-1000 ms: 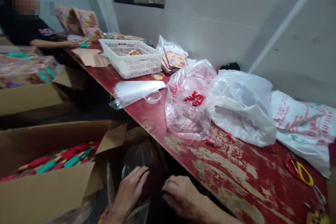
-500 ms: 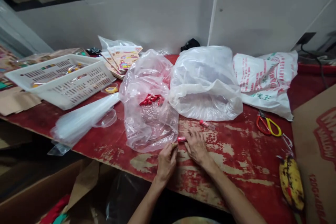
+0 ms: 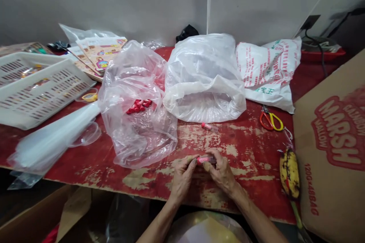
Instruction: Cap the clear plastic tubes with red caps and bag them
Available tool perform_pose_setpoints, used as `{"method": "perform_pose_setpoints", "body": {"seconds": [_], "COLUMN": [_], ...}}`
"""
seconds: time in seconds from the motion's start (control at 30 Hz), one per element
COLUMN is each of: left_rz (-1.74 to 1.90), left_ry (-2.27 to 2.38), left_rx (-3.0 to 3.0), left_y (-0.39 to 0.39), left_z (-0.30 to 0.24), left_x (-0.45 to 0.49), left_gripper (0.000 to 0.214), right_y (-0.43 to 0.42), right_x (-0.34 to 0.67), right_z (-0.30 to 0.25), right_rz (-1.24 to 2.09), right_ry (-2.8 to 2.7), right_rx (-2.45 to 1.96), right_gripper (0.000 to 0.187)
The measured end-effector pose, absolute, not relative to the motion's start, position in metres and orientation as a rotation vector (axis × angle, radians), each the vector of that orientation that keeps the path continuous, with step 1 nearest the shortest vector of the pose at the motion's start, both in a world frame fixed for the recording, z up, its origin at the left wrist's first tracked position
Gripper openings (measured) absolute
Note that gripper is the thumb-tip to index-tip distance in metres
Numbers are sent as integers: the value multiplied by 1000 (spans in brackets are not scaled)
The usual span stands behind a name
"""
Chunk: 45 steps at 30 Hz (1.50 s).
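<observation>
Both my left hand (image 3: pixel 182 178) and my right hand (image 3: pixel 221 171) grip a small pink tube with a clear end (image 3: pixel 205 159), just above the worn red table (image 3: pixel 251 193). My fingers hide part of the tube. A second pink tube (image 3: pixel 209 127) lies on the table farther ahead, near a white plastic bag (image 3: pixel 203 79). To the left of that bag, a clear plastic bag (image 3: pixel 137 136) holds a cluster of small red pieces (image 3: pixel 138 105).
A white slotted basket (image 3: pixel 37 87) stands at the left, beside printed cards (image 3: pixel 97 55) and clear sleeves (image 3: pixel 48 140). Red-handled scissors (image 3: pixel 270 120), a browning banana (image 3: pixel 289 174) and a printed cardboard box (image 3: pixel 333 140) are at the right.
My hands have moved from the dark bag by the box up to the table, and now hold the pink tube. The view has swung right, bringing the banana and box into view.
</observation>
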<state>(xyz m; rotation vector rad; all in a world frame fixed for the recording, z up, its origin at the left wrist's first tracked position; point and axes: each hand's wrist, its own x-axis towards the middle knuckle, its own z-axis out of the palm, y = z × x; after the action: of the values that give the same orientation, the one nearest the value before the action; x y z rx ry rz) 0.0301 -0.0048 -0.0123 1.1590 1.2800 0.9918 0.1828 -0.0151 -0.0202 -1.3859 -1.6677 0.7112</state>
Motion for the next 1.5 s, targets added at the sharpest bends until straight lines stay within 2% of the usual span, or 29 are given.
{"method": "perform_pose_setpoints", "body": {"seconds": [0.13,0.3,0.5,0.93,1.17,1.27,1.4,1.5], "left_rz": [1028,885,1149,1209,1211,1223,1259,1229], "left_ry": [1239,1150,1434,1347,1306,1296,1250,1212], "left_rx": [999,1035,1383,1207,1114,1081,1047,1033], "left_y": [-16,-16,-11,-14,-14,-14,-14,-15], "left_z": [-17,-21,-41,-51,-54,-52,-46,-40], "left_x": [42,40,28,23,22,23,24,24], "left_gripper": [29,37,27,30,33,33,30,29], "right_y": [-30,-37,-30,-32,-35,-31,-30,-30], "right_x": [174,184,195,193,188,187,189,189], "right_z": [-31,-17,-14,-34,-31,-24,-15,-15], "right_rz": [473,379,-109,-186,133,596,1319,1561], "right_ry": [-1684,-1731,-1939,-1990,-1754,-1510,-890,-609], "right_rx": [-1362,-1507,-1746,-1800,-1843,-1798,-1461,-1255], "right_gripper": [18,17,23,24,25,25,37,42]}}
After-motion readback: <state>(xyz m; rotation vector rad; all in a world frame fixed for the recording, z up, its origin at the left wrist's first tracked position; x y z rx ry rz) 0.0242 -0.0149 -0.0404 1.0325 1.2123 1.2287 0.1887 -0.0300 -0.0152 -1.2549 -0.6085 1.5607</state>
